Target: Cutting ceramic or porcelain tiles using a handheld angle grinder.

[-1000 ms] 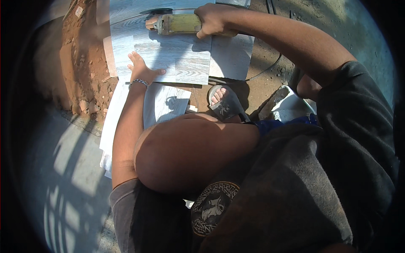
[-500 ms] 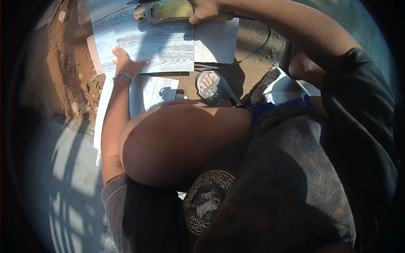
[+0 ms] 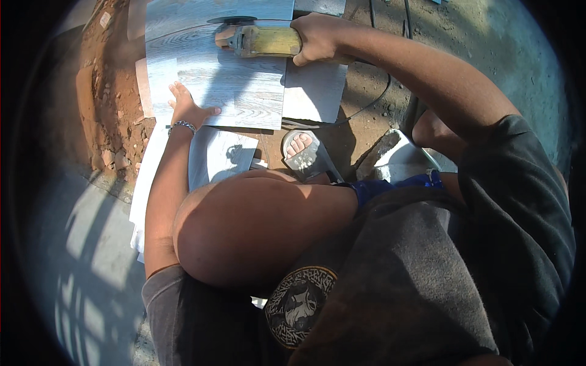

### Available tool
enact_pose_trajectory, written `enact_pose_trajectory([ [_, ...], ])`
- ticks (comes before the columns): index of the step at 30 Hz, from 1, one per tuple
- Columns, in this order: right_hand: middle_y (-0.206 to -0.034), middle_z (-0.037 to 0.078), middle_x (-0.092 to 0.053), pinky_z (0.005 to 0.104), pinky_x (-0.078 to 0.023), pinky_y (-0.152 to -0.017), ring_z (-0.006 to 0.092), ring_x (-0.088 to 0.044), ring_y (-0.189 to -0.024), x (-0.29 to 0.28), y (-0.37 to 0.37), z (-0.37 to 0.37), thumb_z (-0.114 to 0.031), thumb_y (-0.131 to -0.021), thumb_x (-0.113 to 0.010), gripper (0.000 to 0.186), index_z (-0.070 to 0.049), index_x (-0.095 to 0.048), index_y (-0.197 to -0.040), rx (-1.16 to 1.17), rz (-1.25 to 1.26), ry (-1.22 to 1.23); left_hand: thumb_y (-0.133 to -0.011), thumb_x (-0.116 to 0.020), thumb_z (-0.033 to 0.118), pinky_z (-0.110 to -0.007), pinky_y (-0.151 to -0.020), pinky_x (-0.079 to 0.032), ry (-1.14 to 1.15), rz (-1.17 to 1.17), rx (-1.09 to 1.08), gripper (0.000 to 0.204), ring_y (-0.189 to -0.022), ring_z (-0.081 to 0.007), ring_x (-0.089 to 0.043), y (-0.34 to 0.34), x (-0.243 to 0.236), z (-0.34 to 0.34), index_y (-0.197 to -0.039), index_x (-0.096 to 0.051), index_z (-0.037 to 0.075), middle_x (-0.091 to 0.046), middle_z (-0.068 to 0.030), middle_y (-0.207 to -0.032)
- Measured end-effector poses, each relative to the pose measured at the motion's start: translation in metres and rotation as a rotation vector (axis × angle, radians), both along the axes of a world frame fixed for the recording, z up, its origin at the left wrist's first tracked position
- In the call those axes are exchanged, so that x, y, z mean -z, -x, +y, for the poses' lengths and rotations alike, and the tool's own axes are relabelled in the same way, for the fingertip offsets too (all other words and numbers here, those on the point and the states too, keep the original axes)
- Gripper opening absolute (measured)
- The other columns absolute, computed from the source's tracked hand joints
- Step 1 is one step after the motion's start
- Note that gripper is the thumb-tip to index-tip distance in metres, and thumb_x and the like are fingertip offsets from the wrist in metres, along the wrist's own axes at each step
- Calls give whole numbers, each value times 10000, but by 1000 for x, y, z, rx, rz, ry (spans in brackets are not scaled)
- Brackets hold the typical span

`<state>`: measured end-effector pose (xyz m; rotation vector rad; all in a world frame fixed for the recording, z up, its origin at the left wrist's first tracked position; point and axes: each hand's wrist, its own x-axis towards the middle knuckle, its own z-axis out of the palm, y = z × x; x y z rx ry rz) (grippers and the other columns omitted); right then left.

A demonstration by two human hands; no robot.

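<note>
My right hand [image 3: 318, 38] is closed round the body of a yellow angle grinder [image 3: 268, 41], whose dark disc [image 3: 235, 20] lies along the far side of the tool. Under it is a grey-white tile [image 3: 244, 100] with a wood-grain pattern, and a thin line runs across it beside the disc. Whether the disc cuts into the surface I cannot tell. My left hand [image 3: 190, 111] rests on the tile's near left part, fingers spread and thumb out to the right, holding nothing.
A paler slab [image 3: 314, 91] lies under the tile's right side. More tiles [image 3: 223, 152] lie between it and my knee. A dark cable [image 3: 381, 91] curves over the ground near my sandalled foot [image 3: 299, 144]. A white broken-edged container [image 3: 403, 158] stands right; brick rubble [image 3: 113, 137] lies left.
The view has shifted, so the tile sits lower in it and the disc now shows. The grinder has moved a little right along the tile. My left hand stays on the tile.
</note>
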<state>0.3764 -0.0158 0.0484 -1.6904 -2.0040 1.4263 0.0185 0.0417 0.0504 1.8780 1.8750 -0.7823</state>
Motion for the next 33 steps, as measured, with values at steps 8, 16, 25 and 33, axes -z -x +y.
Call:
enact_pose_trajectory([
  [8, -1057, 203, -742, 413, -540, -940, 334, -720, -1024, 6, 1, -2, -231, -746, -836, 544, 17, -664, -1199, 0, -20, 7, -609, -991, 367, -517, -1263, -236, 8, 13, 3, 1491, -1527, -536, -58, 1, 1, 0, -1592, 40, -72, 30, -318, -1671],
  [16, -1020, 204, -741, 418, -553, -891, 333, -725, -998, 3, -8, -6, -268, -729, -846, 533, 26, -669, -1136, -14, -23, 0, -625, -989, 328, -515, -1256, -235, 8, -22, -17, 1477, -1524, -547, -48, 4, 3, 0, -1604, 55, -36, 49, -305, -1677],
  [25, -1002, 218, -733, 434, -549, -881, 354, -719, -999, 2, -31, -22, -282, -714, -850, 537, 28, -667, -1112, -35, -76, 6, -641, -984, 277, -513, -1265, -204, 0, -17, -25, 1447, -1531, -534, -23, 3, 4, 0, -1605, 48, -35, 54, -285, -1685],
  [33, -1003, 221, -732, 438, -544, -896, 366, -715, -1007, 0, -58, -47, -239, -709, -836, 524, 28, -659, -1123, -17, -62, -8, -623, -989, 303, -525, -1262, -206, -16, -13, 5, 1464, -1530, -538, -30, 8, 8, 0, -1606, 43, -37, 46, -288, -1685],
])
